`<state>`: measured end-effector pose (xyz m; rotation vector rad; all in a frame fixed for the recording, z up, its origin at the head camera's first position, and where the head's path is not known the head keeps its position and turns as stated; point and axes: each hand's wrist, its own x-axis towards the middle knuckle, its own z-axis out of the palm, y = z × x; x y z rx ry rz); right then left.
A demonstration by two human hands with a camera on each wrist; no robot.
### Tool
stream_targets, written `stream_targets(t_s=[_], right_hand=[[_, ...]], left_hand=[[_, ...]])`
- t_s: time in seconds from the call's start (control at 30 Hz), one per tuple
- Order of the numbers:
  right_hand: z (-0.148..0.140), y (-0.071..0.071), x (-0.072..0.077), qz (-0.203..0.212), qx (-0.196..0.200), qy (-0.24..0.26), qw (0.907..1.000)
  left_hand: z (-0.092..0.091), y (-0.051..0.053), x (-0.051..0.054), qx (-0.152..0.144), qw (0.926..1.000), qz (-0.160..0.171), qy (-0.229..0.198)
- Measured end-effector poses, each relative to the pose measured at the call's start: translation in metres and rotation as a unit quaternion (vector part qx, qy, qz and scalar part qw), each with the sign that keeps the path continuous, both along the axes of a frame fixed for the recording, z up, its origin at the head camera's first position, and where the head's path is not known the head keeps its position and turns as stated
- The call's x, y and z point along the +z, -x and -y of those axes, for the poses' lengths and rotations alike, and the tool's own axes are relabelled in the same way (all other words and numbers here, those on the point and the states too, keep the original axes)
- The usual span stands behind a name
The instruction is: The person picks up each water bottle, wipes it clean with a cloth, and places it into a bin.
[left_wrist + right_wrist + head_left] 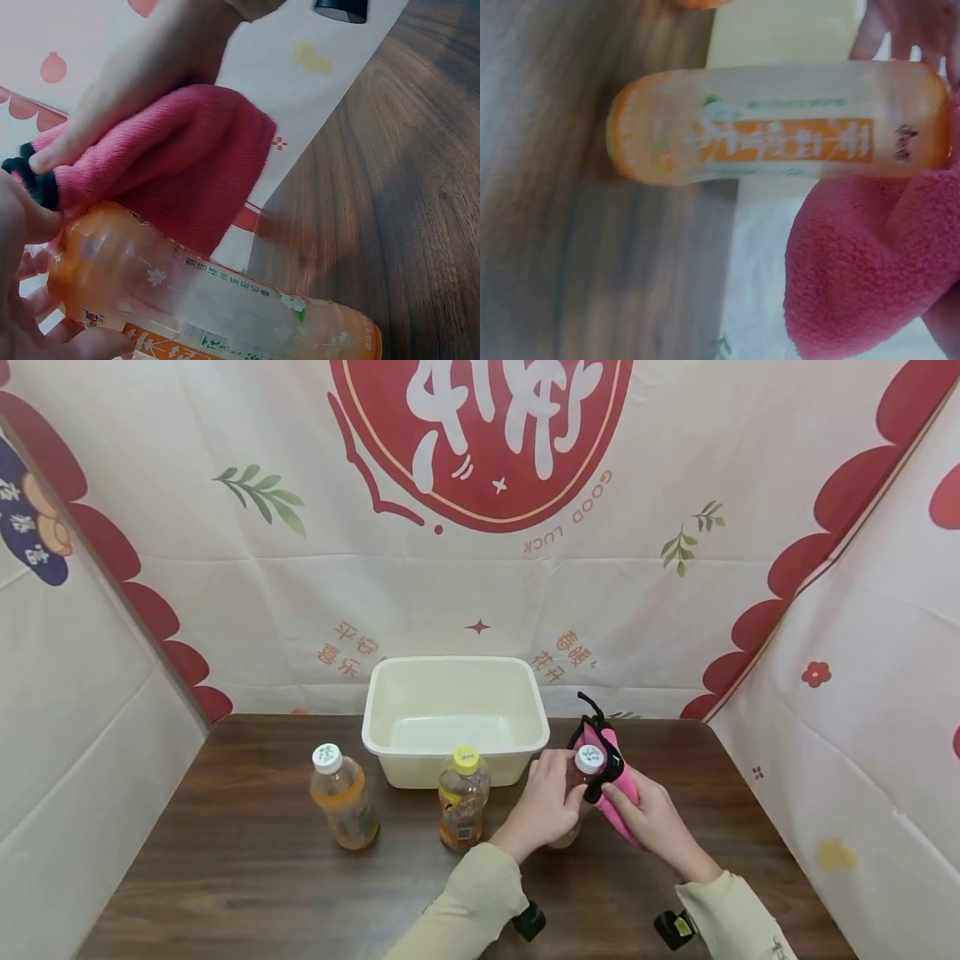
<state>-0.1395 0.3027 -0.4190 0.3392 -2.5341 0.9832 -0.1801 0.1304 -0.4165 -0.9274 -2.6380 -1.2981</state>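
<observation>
My left hand (546, 802) grips the upper part of a clear bottle with orange print and a white cap (590, 758). In the left wrist view the bottle (195, 292) shows flower marks, and its base looks close to the wooden table. My right hand (652, 814) holds a pink fuzzy cloth (621, 817) with black trim and a black cord against the bottle's upper right side. In the right wrist view the cloth (877, 262) hangs along the bottle (780, 124). Whether the cloth is a pouch or a towel is unclear.
A cream plastic basin (456, 768) stands at the back of the brown table (247, 860). Before it is a yellow-capped bottle (463, 802), and to the left a white-capped orange bottle (345, 802). Printed white cloth walls (465, 585) enclose the back and sides.
</observation>
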Motion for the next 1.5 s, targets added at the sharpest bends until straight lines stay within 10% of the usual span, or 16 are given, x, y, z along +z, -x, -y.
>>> stream_targets(t_s=[0.17,0.43,0.9,1.5], right_hand=[[0.003,0.003,-0.003,-0.024,-0.008,0.015,0.9996],[0.006,-0.003,-0.047,-0.049,-0.055,0.087,0.9934],[0.001,-0.009,-0.111,0.051,-0.036,0.016,0.9979],[-0.016,-0.011,-0.094,0.056,-0.076,-0.004,0.9955]], left_hand=[[-0.001,0.002,0.000,0.000,0.9999,-0.012,0.006],[-0.001,0.001,0.000,-0.005,0.9999,0.008,0.006],[0.000,0.000,-0.003,-0.005,0.9998,-0.016,-0.002],[0.000,-0.001,0.000,-0.012,0.9999,0.008,0.009]])
